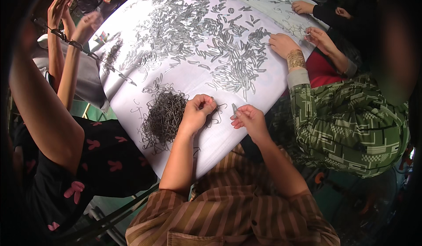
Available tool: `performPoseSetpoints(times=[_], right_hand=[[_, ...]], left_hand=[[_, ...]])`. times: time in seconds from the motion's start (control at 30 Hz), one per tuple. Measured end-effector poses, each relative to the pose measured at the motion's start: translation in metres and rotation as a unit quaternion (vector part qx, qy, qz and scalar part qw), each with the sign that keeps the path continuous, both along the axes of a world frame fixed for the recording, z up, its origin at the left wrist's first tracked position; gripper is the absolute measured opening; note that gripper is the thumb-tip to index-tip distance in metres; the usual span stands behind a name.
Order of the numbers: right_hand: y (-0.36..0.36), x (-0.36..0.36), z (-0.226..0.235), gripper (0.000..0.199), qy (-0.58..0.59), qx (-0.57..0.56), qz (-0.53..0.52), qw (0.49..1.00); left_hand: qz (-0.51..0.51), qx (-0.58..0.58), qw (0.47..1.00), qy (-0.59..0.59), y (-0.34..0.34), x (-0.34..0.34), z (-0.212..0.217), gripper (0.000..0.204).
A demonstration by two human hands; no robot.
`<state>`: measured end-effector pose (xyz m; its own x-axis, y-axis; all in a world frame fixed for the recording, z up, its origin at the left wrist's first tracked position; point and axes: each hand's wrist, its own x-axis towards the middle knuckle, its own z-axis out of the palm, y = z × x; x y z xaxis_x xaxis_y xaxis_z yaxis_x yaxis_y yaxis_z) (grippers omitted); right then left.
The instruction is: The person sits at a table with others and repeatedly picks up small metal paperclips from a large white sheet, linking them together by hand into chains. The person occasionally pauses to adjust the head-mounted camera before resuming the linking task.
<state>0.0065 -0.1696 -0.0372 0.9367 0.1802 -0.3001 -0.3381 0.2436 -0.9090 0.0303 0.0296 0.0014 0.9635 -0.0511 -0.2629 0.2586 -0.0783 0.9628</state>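
Note:
My left hand (pixel 201 110) is closed in a pinch just right of a tangled heap of dark wire hooks (pixel 166 117). A dark bit shows at its fingertips, too small to name. A few loose bent wire hooks (pixel 216 117) lie on the white cloth beside those fingers. My right hand (pixel 251 121) pinches a small grey metal link (pixel 234 110), long and narrow, between thumb and fingers, held above the cloth. The two hands are apart. Farther off, many similar oblong metal links (pixel 239 67) lie scattered in a loose spread.
A white-covered table (pixel 184 74) stretches away from me. On the right sits a person in a green patterned sleeve (pixel 347 123), a hand (pixel 283 44) at the links. At the left, a person's raised hands and a dangling metal chain (pixel 74 44) hang over the table edge.

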Motion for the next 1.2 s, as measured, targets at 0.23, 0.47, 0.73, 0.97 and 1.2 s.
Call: performPoseSetpoints(times=[0.23,0.47,0.73,0.97,1.2], right_hand=[[0.003,-0.007,0.008,0.011,-0.050,-0.042,-0.010,0.998],[-0.005,-0.009,0.020,0.007,-0.090,-0.068,-0.004,0.994],[-0.009,-0.010,0.031,0.006,-0.118,-0.131,-0.028,0.984],[-0.020,-0.006,0.027,0.012,-0.114,-0.127,0.008,0.985],[-0.010,0.037,0.023,0.023,-0.206,-0.506,-0.057,0.835]], left_hand=[[-0.076,-0.108,0.991,-0.025,-0.019,-0.014,0.003,0.005],[-0.051,-0.094,0.993,-0.042,-0.033,-0.014,-0.001,0.005],[-0.051,-0.005,0.998,-0.037,-0.043,-0.014,0.009,0.009],[-0.051,-0.121,0.986,-0.106,-0.051,-0.014,0.006,0.006],[-0.061,-0.071,0.988,-0.122,-0.049,-0.020,0.009,0.006]])
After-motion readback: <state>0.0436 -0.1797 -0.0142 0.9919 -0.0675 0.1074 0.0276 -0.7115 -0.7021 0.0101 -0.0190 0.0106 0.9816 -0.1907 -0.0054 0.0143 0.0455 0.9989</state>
